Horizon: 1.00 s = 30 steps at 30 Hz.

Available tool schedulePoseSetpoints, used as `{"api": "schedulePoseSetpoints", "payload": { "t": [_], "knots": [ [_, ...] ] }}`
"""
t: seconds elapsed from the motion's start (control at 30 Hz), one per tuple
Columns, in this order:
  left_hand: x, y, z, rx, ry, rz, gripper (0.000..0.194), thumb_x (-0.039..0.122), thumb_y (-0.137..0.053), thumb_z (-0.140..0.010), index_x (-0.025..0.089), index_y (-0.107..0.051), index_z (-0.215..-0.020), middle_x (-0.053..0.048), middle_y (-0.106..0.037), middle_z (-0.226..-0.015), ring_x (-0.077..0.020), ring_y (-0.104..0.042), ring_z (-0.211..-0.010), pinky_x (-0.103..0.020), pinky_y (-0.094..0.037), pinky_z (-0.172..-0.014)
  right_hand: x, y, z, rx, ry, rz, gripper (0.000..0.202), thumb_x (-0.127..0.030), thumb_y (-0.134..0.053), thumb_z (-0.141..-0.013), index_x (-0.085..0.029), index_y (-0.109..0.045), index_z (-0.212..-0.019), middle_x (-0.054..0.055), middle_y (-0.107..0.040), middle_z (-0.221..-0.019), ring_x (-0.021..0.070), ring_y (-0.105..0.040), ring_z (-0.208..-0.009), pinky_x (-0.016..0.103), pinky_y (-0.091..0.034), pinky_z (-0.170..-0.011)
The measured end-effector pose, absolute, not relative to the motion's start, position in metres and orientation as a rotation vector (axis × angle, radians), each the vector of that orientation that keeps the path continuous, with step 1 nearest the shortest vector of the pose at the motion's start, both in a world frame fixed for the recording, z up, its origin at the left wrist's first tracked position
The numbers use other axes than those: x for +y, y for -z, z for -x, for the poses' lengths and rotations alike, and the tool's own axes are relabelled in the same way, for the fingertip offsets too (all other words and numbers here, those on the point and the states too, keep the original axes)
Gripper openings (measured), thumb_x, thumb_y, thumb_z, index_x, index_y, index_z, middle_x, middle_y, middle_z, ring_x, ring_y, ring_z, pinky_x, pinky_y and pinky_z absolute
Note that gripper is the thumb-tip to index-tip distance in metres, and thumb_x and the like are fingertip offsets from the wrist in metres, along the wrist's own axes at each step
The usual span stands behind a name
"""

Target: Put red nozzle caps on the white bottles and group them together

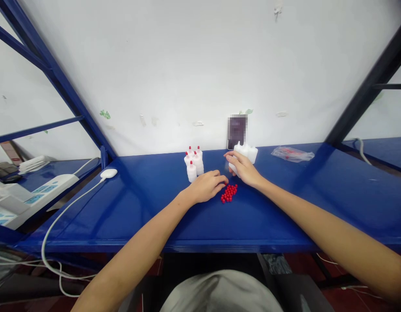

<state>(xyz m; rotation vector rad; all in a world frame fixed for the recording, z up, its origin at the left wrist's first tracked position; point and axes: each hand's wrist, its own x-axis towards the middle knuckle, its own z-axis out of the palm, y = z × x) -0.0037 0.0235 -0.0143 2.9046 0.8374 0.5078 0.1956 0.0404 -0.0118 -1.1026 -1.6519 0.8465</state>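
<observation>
My left hand (207,186) is low over the table, its fingers drawn together at the edge of a loose pile of small red caps (229,193). One red cap shows at its fingertips. Curled around a white plastic bottle (233,168), my right hand (244,168) hides most of it. Just behind that hand stand several white bottles (252,154); at least one has a bare pointed nozzle. To the left, a group of white bottles (192,172) stands upright, with red caps on their tips.
A dark-screened device (237,132) leans against the wall. On the blue table (148,208), a clear plastic bag (293,154) with red pieces lies at the right. A white charger (108,173) with a cable sits at the left, near a power strip (41,197). Blue frame posts flank the table.
</observation>
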Motion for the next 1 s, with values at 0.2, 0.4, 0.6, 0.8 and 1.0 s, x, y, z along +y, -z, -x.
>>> {"api": "schedulePoseSetpoints", "payload": {
  "t": [0.2,0.4,0.6,0.8,1.0],
  "knots": [
    [0.020,0.008,0.005,0.947,-1.182,-2.546,0.016,0.028,-0.049,-0.097,0.017,-0.060,-0.103,0.002,-0.051,-0.071,-0.0107,-0.048,-0.063,-0.023,-0.040,-0.062,0.029,0.004,-0.198,-1.924,-0.461,1.205,0.047,-0.061,-0.037,-0.095,-0.020,-0.058,-0.080,-0.002,-0.054,-0.061,0.0156,-0.053,-0.060,0.028,-0.037,-0.061],
    [0.006,0.005,0.004,0.768,-1.475,-2.375,0.016,0.029,-0.051,-0.097,0.017,-0.057,-0.104,0.004,-0.046,-0.067,-0.0074,-0.040,-0.054,-0.020,-0.035,-0.054,0.007,-0.006,-0.184,-2.078,-0.326,1.159,0.056,-0.061,-0.027,-0.097,-0.020,-0.044,-0.064,-0.002,-0.050,-0.057,0.0137,-0.047,-0.056,0.027,-0.028,-0.058],
    [0.003,0.011,0.007,0.689,-1.337,-2.447,0.015,0.023,-0.045,-0.098,0.017,-0.053,-0.109,0.004,-0.049,-0.068,-0.0073,-0.043,-0.055,-0.021,-0.036,-0.056,-0.001,-0.006,-0.180,-2.169,-0.285,1.154,0.054,-0.063,-0.034,-0.094,-0.019,-0.052,-0.068,-0.002,-0.051,-0.060,0.0135,-0.045,-0.057,0.027,-0.023,-0.057],
    [0.002,0.008,0.009,0.667,-1.238,-2.552,0.018,0.023,-0.044,-0.097,0.017,-0.055,-0.109,0.002,-0.053,-0.071,-0.0089,-0.045,-0.058,-0.021,-0.036,-0.057,-0.002,-0.008,-0.182,-2.150,-0.359,1.147,0.054,-0.061,-0.037,-0.093,-0.018,-0.061,-0.069,0.000,-0.057,-0.061,0.0151,-0.050,-0.060,0.027,-0.027,-0.059],
    [0.000,0.011,0.008,0.686,-1.148,-2.485,0.017,0.024,-0.045,-0.097,0.017,-0.056,-0.108,0.001,-0.054,-0.073,-0.0086,-0.044,-0.057,-0.021,-0.037,-0.056,-0.007,-0.014,-0.180,-2.197,-0.411,1.136,0.051,-0.055,-0.038,-0.093,-0.019,-0.070,-0.078,0.002,-0.062,-0.062,0.0176,-0.054,-0.062,0.027,-0.031,-0.059]
  ]
}}
